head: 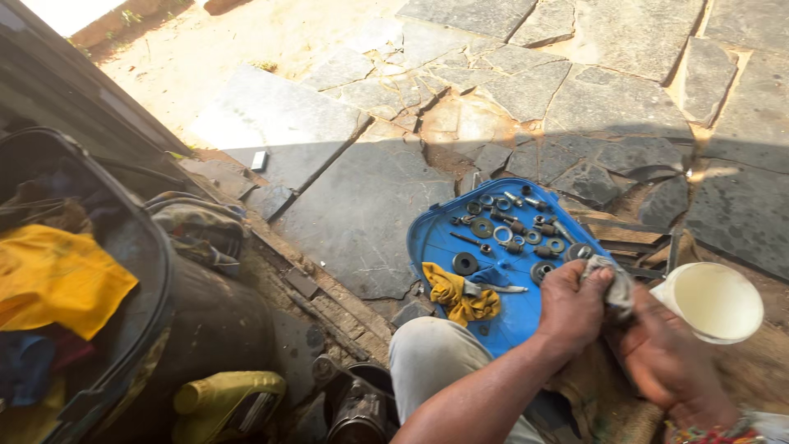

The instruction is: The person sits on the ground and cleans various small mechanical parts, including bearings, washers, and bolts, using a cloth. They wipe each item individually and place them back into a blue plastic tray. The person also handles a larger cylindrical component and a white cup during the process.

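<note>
My left hand (573,306) and my right hand (667,362) are both closed around a dirty grey rag (615,284), wrapped over something I cannot make out. They hover above the near right corner of a blue plastic lid (436,238) lying on the stone paving. The lid carries several washers, nuts, bolts and round bearings (465,264). A crumpled yellow cloth (459,298) and a metal tool (493,289) lie at the lid's near edge. My knee in grey trousers (431,358) is just below the lid.
A white plastic funnel (717,300) lies right of my hands on sacking. At left, a black tub (140,271) holds yellow and blue cloths. A yellow container (226,399) and a dark metal part (357,411) lie near my leg. Cracked stone paving (362,197) stretches ahead.
</note>
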